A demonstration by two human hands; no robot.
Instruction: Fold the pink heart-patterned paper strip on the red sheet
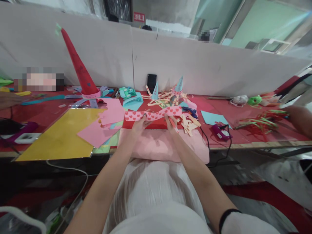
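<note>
A pink paper strip with red hearts (156,115) stretches sideways in front of me, slightly wavy. My left hand (140,123) is closed on it left of its middle. Right of the middle, my right hand (170,123) grips the same strip, and a thin orange-red stick-like thing (174,125) shows by its fingers; I cannot tell whether it is held. Below the strip lies a pale pink sheet (156,146) over the table's front edge. Pale wooden-looking strips (188,125) lie right of my right hand. Cut pink paper (112,112) is to the left.
A tall red cone (79,63) stands at back left, behind a yellow sheet (60,136). Small blue cones (179,85) and a phone (151,82) are near the white partition (207,65). A purple corded device (221,132) sits right. Other people's hands (301,120) work at both sides.
</note>
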